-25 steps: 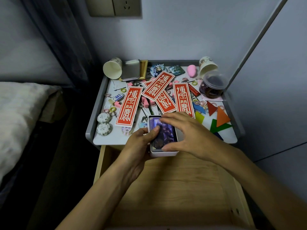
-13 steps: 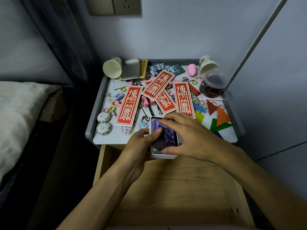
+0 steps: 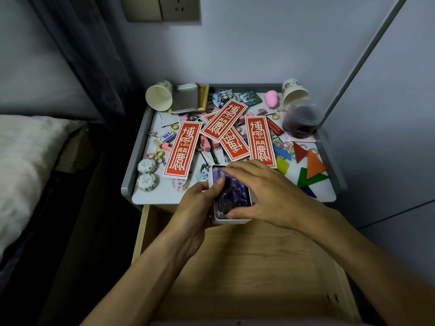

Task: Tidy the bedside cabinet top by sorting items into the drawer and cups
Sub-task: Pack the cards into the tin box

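White bedding (image 3: 26, 161) at left; dark curtain (image 3: 89, 57), perhaps sheer, beside it; wall socket (image 3: 179, 7) above.

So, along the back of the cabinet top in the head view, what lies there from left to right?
A white paper cup, metal tin, round badge, teal square badge, pink blob, patterned paper cup.

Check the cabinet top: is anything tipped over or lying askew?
Yes. The back-left paper cup and back-right paper cup lie tipped over, mouths toward the camera. The red cards lie at different angles, some overlapping.
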